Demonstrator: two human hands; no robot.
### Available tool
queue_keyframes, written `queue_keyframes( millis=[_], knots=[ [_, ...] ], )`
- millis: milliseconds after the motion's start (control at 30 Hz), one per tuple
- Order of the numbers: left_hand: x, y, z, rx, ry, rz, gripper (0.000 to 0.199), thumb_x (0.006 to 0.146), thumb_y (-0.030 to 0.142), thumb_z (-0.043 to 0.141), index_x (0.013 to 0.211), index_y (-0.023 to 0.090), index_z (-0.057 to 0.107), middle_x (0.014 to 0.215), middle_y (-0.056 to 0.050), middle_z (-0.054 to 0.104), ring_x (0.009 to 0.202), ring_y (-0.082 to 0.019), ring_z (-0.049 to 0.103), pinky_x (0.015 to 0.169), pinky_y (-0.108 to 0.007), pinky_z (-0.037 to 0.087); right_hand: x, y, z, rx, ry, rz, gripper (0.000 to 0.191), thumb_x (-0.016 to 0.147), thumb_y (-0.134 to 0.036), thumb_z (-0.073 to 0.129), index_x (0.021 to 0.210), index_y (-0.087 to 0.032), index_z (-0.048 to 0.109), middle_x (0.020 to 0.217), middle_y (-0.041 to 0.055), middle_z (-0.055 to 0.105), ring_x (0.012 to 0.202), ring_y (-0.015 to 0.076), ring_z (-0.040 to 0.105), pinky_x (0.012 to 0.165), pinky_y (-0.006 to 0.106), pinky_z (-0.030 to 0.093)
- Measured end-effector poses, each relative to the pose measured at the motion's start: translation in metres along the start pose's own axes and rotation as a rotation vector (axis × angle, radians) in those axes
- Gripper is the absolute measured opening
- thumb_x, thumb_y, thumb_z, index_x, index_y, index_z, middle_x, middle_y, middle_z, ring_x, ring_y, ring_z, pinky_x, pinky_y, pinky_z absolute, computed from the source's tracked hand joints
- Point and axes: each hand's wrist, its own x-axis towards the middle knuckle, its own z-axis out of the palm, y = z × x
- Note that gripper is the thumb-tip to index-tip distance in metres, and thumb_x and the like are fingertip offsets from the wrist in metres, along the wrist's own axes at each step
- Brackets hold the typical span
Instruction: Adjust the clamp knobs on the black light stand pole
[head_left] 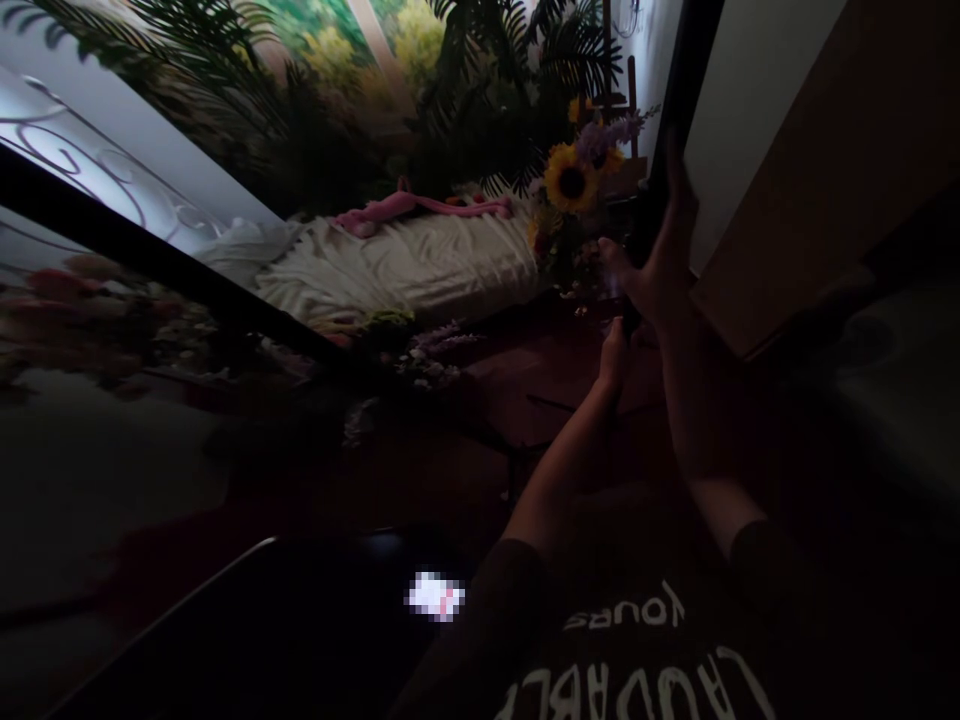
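In the dim light my right hand (664, 270) is raised, thumb and fingers spread apart. Its fingertips are at the dark upright post (679, 90); whether they press on it I cannot tell. Just below and to the left is my left hand (613, 352), thumb pointing up, its fingers curled round something dark and lost in shadow. Beyond both hands stands a bunch of flowers with a sunflower (571, 178) and purple sprigs (604, 138).
A bench draped in cream cloth (420, 260) carries a pink plush toy (390, 208). A dark bar (165, 260) slants across the left, by pink flowers (60, 300). Palm fronds (495, 90) hang behind. A brown panel (817, 190) stands at right, a dark glossy surface (247, 620) lower left.
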Motion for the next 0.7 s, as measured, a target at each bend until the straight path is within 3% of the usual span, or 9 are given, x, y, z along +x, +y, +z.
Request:
queue_keyframes(
  millis=[100,167,267,433,567,700],
  knots=[
    [0.000,-0.001,0.000,-0.008,-0.012,-0.003,0.024,0.093,0.031,0.056,0.114,0.020,0.052,0.096,-0.008,0.068,0.084,-0.019,0.066,0.077,-0.032,0.051,0.018,-0.012,0.009,-0.126,0.159,0.036,0.060,0.092,-0.030,0.058,0.148,-0.030,0.035,0.138,0.0124,0.046,0.135,0.0333,0.042,0.111,0.053,0.044],
    [0.001,-0.002,0.001,-0.020,-0.013,-0.002,0.025,0.093,0.031,0.057,0.115,0.021,0.052,0.096,-0.008,0.068,0.083,-0.019,0.066,0.078,-0.032,0.052,0.021,-0.011,0.014,-0.142,0.183,0.041,0.054,0.093,-0.026,0.055,0.144,-0.030,0.040,0.132,0.0126,0.049,0.129,0.0329,0.045,0.107,0.051,0.046],
    [0.003,-0.003,0.003,-0.051,-0.009,0.011,0.026,0.093,0.033,0.056,0.115,0.021,0.051,0.096,-0.008,0.067,0.084,-0.020,0.067,0.080,-0.033,0.052,0.023,0.000,0.019,-0.152,0.168,-0.006,0.052,0.095,-0.036,0.055,0.145,-0.035,0.039,0.128,0.0087,0.053,0.127,0.0319,0.045,0.111,0.051,0.042],
    [0.004,0.003,0.003,-0.117,0.020,0.028,0.041,0.093,0.042,0.057,0.126,0.023,0.040,0.100,-0.007,0.065,0.081,-0.018,0.067,0.077,-0.033,0.052,0.028,0.019,0.024,-0.202,0.049,-0.105,0.055,0.093,-0.054,0.056,0.144,-0.054,0.034,0.127,-0.0027,0.060,0.136,0.0254,0.034,0.121,0.042,0.029],
    [0.001,0.008,0.002,-0.128,0.036,0.029,0.053,0.087,0.048,0.064,0.127,0.024,0.037,0.100,-0.007,0.064,0.082,-0.018,0.067,0.077,-0.032,0.052,0.022,0.023,0.019,-0.058,0.062,-0.034,0.051,0.098,-0.049,0.050,0.146,-0.039,0.036,0.142,0.0028,0.047,0.133,0.0271,0.040,0.118,0.050,0.033],
    [0.001,0.007,0.001,-0.119,0.011,0.021,0.057,0.086,0.046,0.065,0.129,0.022,0.037,0.100,-0.007,0.066,0.084,-0.019,0.068,0.077,-0.032,0.052,-0.004,0.026,0.024,0.055,-0.014,0.002,0.047,0.099,-0.042,0.048,0.142,-0.026,0.038,0.142,0.0103,0.039,0.135,0.0328,0.041,0.111,0.061,0.037]
  ],
)
